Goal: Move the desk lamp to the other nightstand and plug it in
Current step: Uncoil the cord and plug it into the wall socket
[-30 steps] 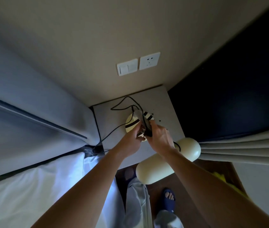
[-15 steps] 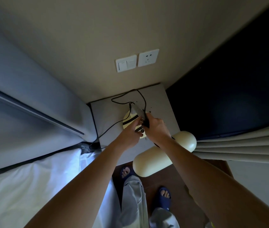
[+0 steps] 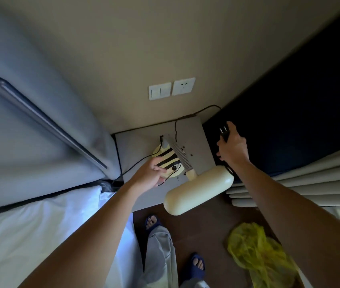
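Observation:
The desk lamp stands on the grey nightstand (image 3: 190,132). It has a round cream base with black stripes (image 3: 166,161), a ribbed grey neck and a long cream head (image 3: 199,189) that juts over the front edge. My left hand (image 3: 149,176) rests on the near side of the base. My right hand (image 3: 232,145) is raised to the right of the nightstand and grips the black plug (image 3: 224,133), prongs up. The black cord (image 3: 198,112) loops from the base across the nightstand top to the plug. A white wall socket (image 3: 183,86) is on the wall above.
A white light switch (image 3: 159,91) sits left of the socket. The grey padded headboard (image 3: 40,113) and white bedding (image 3: 30,235) fill the left. A dark panel and pale curtains (image 3: 302,183) are on the right. A yellow plastic bag (image 3: 258,252) lies on the brown floor near my feet.
My right hand has left the lamp neck and swung out to the right, lifting the plug and drawing the cord after it. My left hand has stayed on the base.

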The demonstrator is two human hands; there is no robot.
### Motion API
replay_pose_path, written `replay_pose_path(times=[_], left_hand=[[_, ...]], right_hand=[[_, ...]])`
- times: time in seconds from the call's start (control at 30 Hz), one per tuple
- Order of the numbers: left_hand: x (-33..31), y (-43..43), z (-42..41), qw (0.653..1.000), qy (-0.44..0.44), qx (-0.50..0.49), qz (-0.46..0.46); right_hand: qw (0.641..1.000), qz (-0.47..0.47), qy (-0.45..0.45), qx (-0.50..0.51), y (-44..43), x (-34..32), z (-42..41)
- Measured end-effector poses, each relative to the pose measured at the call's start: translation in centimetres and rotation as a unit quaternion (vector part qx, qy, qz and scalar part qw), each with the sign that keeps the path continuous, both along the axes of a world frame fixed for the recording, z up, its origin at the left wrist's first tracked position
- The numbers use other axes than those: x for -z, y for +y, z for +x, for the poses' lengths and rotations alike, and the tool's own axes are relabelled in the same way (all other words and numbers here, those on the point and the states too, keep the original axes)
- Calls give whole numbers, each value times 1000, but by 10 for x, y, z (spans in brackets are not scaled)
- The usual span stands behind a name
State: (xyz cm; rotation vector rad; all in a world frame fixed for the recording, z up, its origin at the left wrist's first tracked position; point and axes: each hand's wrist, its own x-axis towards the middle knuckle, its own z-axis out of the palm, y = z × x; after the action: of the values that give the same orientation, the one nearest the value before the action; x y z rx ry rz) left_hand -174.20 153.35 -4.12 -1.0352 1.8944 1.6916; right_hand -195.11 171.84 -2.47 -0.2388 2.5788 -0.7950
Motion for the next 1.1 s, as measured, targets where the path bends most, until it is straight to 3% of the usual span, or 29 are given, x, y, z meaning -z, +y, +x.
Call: replay_pose_path(times=[0.1, 0.23, 0.43, 0.57, 0.73, 0.87, 1.0, 1.1], left_hand=[[-23, 0, 9, 1000, 10, -28, -11], [-53, 16, 28, 998, 25, -63, -19], [-93, 70, 67, 997, 37, -58, -40], [-115, 114, 92, 995, 61, -37, -76], [-141, 157, 125, 982, 120, 90, -114], [-179, 180, 140, 964, 177, 174, -94], [-207, 182, 153, 969, 187, 130, -95], [-225, 161, 165, 958, 177, 99, -201]], right_hand=[[999, 31, 11, 6, 25, -24, -12], [989, 145, 6, -18, 69, -51, -12], [974, 180, -124, -60, 135, -101, 43], [937, 213, -201, -189, 149, -127, 101], [873, 163, -292, -356, 136, -174, 169], [853, 22, -294, -432, 114, -237, 202], [832, -195, -295, -427, 103, -297, 204], [829, -303, -243, -402, 101, -332, 190]])
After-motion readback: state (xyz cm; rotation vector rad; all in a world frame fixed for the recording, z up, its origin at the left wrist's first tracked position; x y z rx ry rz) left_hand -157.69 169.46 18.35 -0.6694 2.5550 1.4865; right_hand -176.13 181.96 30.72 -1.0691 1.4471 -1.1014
